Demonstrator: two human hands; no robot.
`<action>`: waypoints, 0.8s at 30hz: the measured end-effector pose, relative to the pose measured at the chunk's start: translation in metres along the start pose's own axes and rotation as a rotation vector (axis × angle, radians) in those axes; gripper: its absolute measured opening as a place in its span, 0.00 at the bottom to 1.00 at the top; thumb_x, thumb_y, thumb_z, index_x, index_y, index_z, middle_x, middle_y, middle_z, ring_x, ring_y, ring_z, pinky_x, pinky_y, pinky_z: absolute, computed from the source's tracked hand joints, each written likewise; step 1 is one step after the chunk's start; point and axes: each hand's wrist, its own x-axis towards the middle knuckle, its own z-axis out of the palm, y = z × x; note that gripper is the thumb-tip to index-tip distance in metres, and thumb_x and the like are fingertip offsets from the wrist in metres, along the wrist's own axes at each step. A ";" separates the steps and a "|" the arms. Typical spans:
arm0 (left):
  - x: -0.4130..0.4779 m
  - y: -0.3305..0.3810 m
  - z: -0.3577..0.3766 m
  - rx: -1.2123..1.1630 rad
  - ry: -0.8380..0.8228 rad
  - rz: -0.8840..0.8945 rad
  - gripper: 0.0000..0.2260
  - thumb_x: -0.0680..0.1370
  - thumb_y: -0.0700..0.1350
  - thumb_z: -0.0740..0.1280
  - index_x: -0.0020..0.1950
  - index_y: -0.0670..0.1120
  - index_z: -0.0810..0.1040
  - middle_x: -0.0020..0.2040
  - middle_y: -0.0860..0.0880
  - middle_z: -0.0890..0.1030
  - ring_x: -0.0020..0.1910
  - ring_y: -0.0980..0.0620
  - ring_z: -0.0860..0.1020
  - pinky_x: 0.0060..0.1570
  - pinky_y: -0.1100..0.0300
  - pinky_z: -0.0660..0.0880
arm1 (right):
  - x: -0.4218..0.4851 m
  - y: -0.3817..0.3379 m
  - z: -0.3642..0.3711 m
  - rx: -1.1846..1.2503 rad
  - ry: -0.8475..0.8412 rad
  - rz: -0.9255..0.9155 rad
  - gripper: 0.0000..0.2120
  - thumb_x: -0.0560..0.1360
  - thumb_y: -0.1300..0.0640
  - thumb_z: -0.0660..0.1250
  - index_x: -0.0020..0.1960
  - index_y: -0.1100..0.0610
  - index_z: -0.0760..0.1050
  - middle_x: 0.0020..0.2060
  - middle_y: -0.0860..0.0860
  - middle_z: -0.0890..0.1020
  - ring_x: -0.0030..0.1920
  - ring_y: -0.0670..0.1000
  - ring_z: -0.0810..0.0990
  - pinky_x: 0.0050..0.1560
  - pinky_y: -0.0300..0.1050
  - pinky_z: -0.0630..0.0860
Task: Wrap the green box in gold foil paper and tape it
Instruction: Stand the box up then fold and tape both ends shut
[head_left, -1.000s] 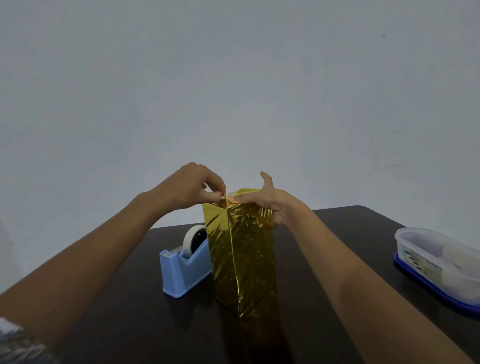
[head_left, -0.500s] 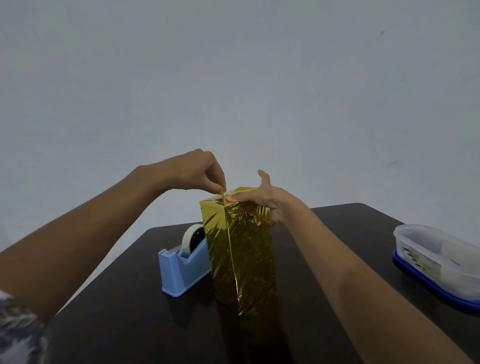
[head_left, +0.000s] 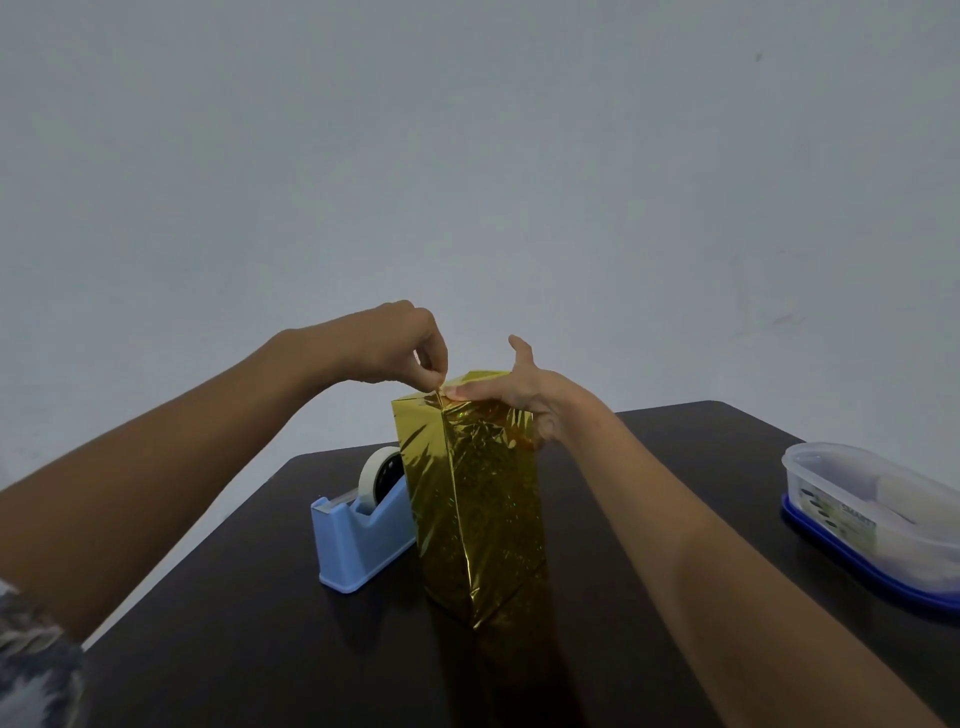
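With thumb and forefinger tips (head_left: 437, 382) the left hand (head_left: 395, 345) pinches a sliver of gold foil (head_left: 478, 499) at the top near corner, apparently drawing the fold tight. The right hand (head_left: 524, 397) lays straight, close-set fingers (head_left: 470, 389) flat on the top, thumb raised, likely pinning the flap. The green box, hidden under the foil, stands upright on the dark table (head_left: 260, 649). The blue tape dispenser (head_left: 358, 535) sits just left of it, handy for taping.

One foil-wrapped box (head_left: 478, 499). One blue tape dispenser (head_left: 353, 540), one tape roll (head_left: 372, 477) in it. One clear container (head_left: 857, 519). Two grips: left grip (head_left: 387, 343), right grip (head_left: 522, 394). One desk (head_left: 260, 649).
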 end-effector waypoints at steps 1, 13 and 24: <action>0.001 0.002 0.001 0.010 0.011 0.006 0.05 0.73 0.38 0.68 0.42 0.44 0.85 0.38 0.58 0.83 0.40 0.41 0.81 0.44 0.44 0.79 | 0.001 0.000 0.000 -0.009 -0.002 0.001 0.54 0.68 0.53 0.75 0.77 0.48 0.37 0.75 0.59 0.57 0.73 0.60 0.58 0.65 0.58 0.64; 0.011 -0.037 0.023 -0.096 0.279 -0.210 0.06 0.74 0.38 0.66 0.41 0.41 0.83 0.41 0.45 0.84 0.43 0.43 0.81 0.44 0.49 0.78 | 0.004 0.000 -0.002 -0.058 -0.029 0.006 0.56 0.67 0.52 0.76 0.77 0.47 0.36 0.75 0.59 0.55 0.73 0.62 0.58 0.62 0.62 0.67; -0.028 -0.039 0.037 -0.903 0.721 -0.464 0.04 0.76 0.40 0.68 0.42 0.45 0.81 0.44 0.47 0.83 0.45 0.53 0.81 0.47 0.58 0.79 | 0.007 0.018 0.011 0.171 -0.047 -0.080 0.49 0.63 0.41 0.75 0.75 0.45 0.51 0.72 0.56 0.62 0.68 0.59 0.68 0.65 0.61 0.70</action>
